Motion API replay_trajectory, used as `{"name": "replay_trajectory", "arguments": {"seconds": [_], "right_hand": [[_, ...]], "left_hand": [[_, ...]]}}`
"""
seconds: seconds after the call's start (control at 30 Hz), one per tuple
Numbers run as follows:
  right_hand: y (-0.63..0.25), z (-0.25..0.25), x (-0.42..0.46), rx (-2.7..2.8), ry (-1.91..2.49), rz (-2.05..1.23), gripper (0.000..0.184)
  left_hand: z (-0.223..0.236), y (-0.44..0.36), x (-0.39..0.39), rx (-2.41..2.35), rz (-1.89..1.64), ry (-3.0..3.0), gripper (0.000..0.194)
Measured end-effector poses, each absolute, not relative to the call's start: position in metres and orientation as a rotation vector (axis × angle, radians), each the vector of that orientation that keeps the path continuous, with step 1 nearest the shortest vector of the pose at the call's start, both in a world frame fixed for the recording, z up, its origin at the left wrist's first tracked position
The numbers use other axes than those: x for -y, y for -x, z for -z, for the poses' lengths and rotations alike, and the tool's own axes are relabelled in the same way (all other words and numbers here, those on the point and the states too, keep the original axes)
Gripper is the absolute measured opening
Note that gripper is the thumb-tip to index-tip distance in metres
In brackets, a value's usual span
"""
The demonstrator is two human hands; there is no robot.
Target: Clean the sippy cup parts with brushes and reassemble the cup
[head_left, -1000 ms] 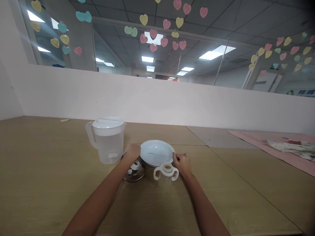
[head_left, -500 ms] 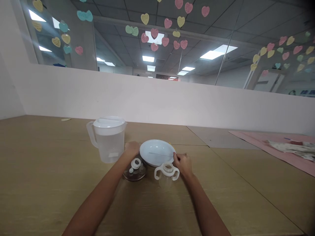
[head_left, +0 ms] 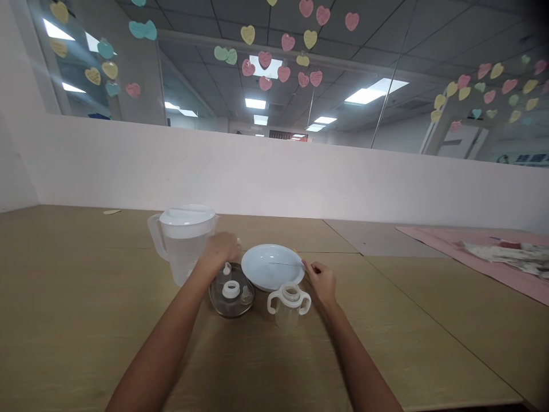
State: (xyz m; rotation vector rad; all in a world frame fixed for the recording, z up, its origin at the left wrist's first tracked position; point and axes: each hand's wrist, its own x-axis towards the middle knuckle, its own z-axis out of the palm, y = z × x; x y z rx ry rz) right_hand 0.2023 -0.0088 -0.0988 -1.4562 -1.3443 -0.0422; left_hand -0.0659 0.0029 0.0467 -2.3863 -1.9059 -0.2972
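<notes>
My right hand [head_left: 322, 283] pinches the end of a thin, dark, wire-like stick [head_left: 283, 264]. The stick reaches leftward over a white oval dish [head_left: 271, 285]. My left hand [head_left: 222, 248] hovers with curled fingers over the far edge of a round metal tray [head_left: 231, 314], in front of the pitcher. What its fingers hold, if anything, is hidden. On the tray lie a white ring collar [head_left: 230, 289], a clear teat [head_left: 246, 296] and a small white-topped piece [head_left: 227, 269]. A clear baby bottle with white handles [head_left: 290, 298] stands before the dish, near my right hand.
A lidded translucent pitcher [head_left: 182, 243] holding liquid stands behind my left forearm. Far right, a pink mat [head_left: 433, 240] carries a crumpled pale cloth [head_left: 501, 256]. A white wall [head_left: 266, 177] with a window above borders the table's back.
My left hand has shifted left and up from the dish's edge, exposing more of the metal tray and its pieces. My right hand still holds the stick, which now reaches less far across the dish.
</notes>
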Motion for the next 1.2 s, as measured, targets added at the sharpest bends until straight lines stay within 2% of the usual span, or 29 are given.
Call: {"name": "replay_trajectory", "arguments": {"seconds": [0.13, 0.33, 0.53, 0.77, 1.2], "right_hand": [[-0.206, 0.096, 0.007, 1.246, 1.292, -0.061, 0.046], [-0.209, 0.091, 0.005, 0.898, 1.1, -0.436, 0.039], [-0.226, 0.091, -0.003, 0.518, 0.763, -0.799, 0.03], [-0.228, 0.094, -0.005, 0.508, 0.715, -0.833, 0.025], [-0.224, 0.09, -0.002, 0.507, 0.707, -0.821, 0.026]], "left_hand": [[-0.052, 0.054, -0.001, 1.854, 0.53, 2.186, 0.036], [-0.033, 0.036, -0.016, 1.499, 0.827, 2.43, 0.027], [-0.019, 0.019, -0.017, 1.288, 0.772, 2.614, 0.027], [-0.009, 0.005, -0.014, 1.144, 0.562, 2.613, 0.027], [-0.007, 0.001, -0.012, 1.122, 0.548, 2.605, 0.029]]}}
